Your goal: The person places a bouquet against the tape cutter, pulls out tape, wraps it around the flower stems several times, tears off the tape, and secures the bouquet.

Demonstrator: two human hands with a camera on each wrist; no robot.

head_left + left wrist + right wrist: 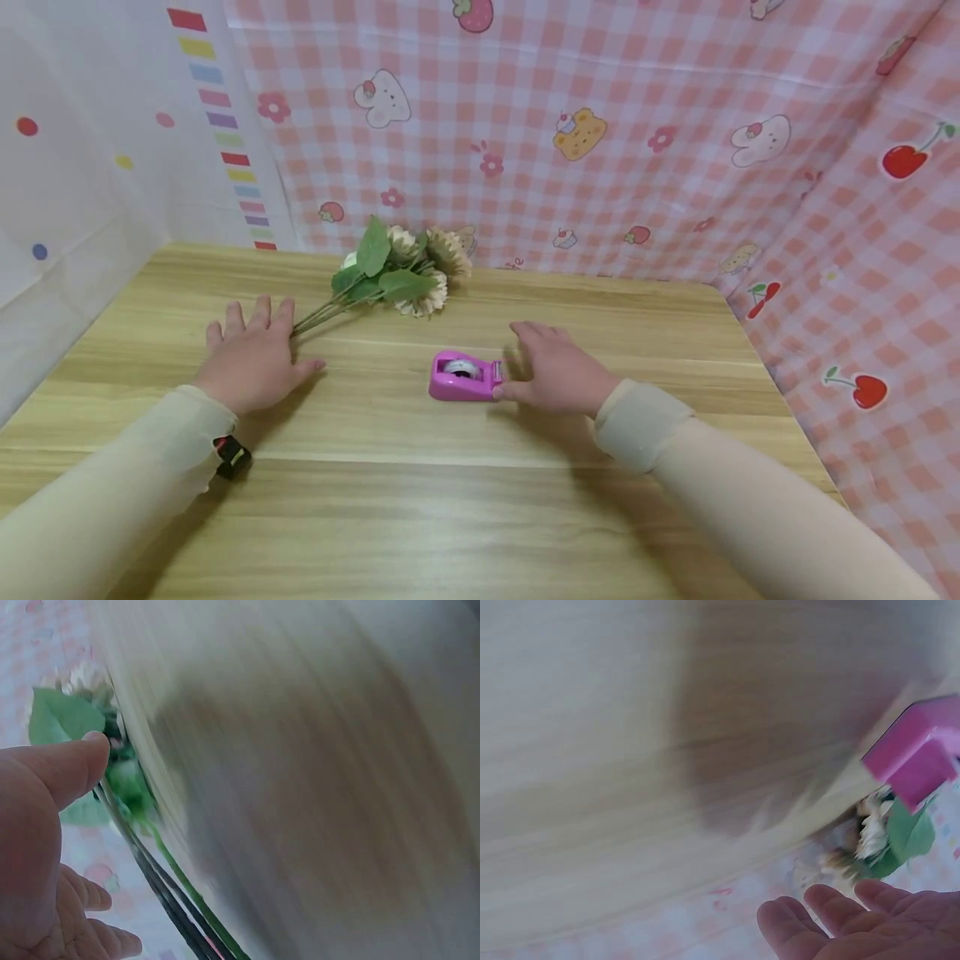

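Note:
A pink tape dispenser [459,389] with a roll of tape in it lies near the middle of the wooden table. My right hand [558,371] is just to its right, fingers extended, its thumb at the dispenser's cutter end; whether they touch I cannot tell. Further back lies a bunch of artificial flowers [408,285] with cream blooms and green leaves, its stems [324,312] pointing toward my left hand [251,358]. That hand has its fingers spread beside the stem ends and grips nothing. The left wrist view shows the stems [169,889] past the thumb.
A pink checked cloth [517,108] with cartoon prints hangs behind the table [375,517] and along its right side. White cloth [75,108] with coloured dots covers the left. A black band [233,457] shows at the left wrist.

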